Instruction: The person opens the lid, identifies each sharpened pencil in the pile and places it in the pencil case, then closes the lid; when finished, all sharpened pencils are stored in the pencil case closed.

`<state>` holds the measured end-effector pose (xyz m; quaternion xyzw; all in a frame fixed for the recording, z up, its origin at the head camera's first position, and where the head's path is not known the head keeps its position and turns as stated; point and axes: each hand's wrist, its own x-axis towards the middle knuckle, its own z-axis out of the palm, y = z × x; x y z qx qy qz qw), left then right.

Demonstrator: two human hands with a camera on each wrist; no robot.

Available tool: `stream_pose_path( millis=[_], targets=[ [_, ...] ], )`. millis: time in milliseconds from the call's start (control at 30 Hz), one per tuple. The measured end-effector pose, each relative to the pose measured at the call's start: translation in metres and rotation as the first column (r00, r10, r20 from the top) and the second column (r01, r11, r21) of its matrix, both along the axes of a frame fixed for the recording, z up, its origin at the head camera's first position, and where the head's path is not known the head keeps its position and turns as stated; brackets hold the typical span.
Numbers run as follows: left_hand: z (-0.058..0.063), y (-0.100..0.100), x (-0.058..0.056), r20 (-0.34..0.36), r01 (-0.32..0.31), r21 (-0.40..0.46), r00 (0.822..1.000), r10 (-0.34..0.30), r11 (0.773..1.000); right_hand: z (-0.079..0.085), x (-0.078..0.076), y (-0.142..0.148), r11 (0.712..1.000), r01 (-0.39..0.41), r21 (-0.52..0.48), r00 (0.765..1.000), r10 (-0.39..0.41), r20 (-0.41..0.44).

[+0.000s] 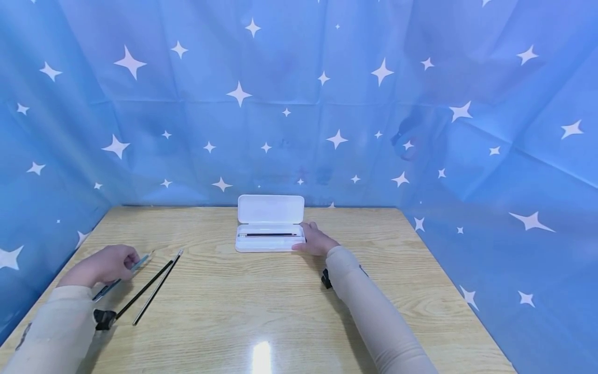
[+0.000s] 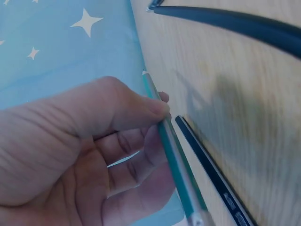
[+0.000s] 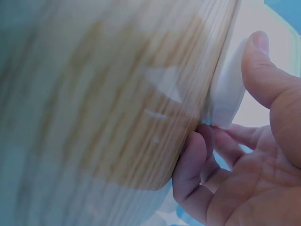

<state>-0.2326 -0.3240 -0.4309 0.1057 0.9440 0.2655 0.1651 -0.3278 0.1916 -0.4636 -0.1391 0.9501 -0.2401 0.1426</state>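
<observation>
My left hand (image 1: 109, 264) pinches a teal pencil (image 2: 176, 157) between thumb and fingertips at the table's left side. A dark pencil (image 2: 207, 167) lies close beside it on the wood. My right hand (image 1: 317, 240) holds the right end of a white pencil case (image 1: 266, 248), thumb at the front corner and fingers round the far side. The case lies with its lid (image 1: 271, 209) raised at the back. Inside, a black pencil (image 1: 268, 235) lies lengthwise. In the right wrist view, the thumb (image 3: 257, 61) is against the white case wall (image 3: 229, 89).
Two black pencils (image 1: 156, 288) lie on the table just right of my left hand, their far ends close together. The wooden table (image 1: 224, 301) meets a blue star-patterned curtain (image 1: 289, 124) at the back and sides.
</observation>
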Motion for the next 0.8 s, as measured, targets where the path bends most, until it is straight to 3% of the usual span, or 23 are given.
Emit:
stream_pose_path(
  millis=[167,367,600,800],
  targets=[
    [0.003,0.005,-0.006,-0.057,0.026,-0.004,0.998,-0.026,1.000,0.000,-0.001,0.000,1.000,0.008,-0.003,1.000,-0.008,0.001],
    [0.002,0.007,-0.011,-0.077,0.041,-0.006,0.996,-0.041,0.999,-0.003,-0.001,0.000,1.000,0.001,0.002,1.000,-0.001,0.006],
    [0.002,0.012,-0.015,-0.170,0.085,0.022,0.982,-0.080,0.996,-0.006,-0.004,0.000,1.000,0.011,0.000,1.000,-0.011,0.016],
    [0.007,0.021,-0.019,-0.215,0.087,0.055,0.974,-0.073,0.995,-0.007,-0.006,0.000,1.000,0.017,0.008,1.000,-0.017,0.011]
  ],
)
